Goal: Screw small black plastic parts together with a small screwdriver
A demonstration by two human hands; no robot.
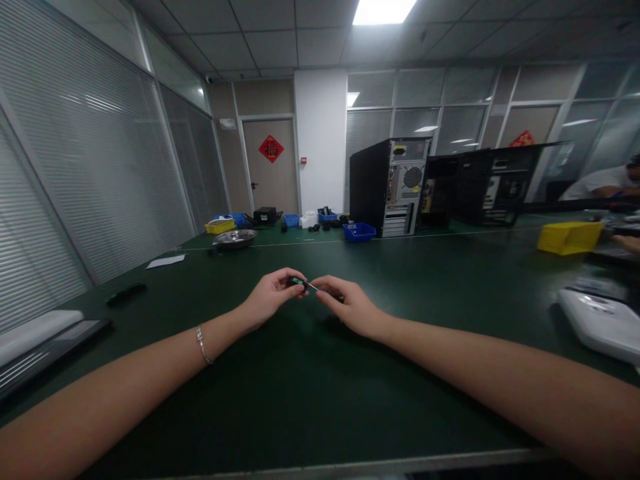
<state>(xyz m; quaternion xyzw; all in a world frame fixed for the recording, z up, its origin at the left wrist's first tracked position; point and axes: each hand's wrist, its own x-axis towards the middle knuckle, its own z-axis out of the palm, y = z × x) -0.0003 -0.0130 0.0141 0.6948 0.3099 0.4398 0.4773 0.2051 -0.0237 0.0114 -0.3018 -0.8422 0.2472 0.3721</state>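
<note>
Here, the fingers of the left hand (273,293) are pinched shut on a small screwdriver (301,283): its dark, green-tinted handle sits between thumb and fingertips, and a thin bright shaft runs from it to the right. The fingers of the right hand (347,303) are curled closed on the far end of that shaft; whether they also hold a separate small part there is too small to tell. The two hands are almost touching, joined by the tool, and are held just above the green table (310,400), near its middle.

Progress, as judged from this position: the tool is already picked up and held at both ends. Nothing lies on the table directly below the hands, so no workpiece is engaged. The work appears to be at a preparation stage, with use of the tool on a part not yet begun.

Outward from the hands: the left wrist carries a thin bracelet (201,345). On the near left edge lies a flat grey tray (45,343), with a dark bar-shaped item (126,293) just beyond it and a white sheet of paper (165,261) farther off. At the far side stand a metal bowl (235,238), a blue bin (359,231) and an open computer case (390,187). On the right are a yellow bin (569,237) and a white device (603,323). Another person (607,183) sits at the far right.
</note>
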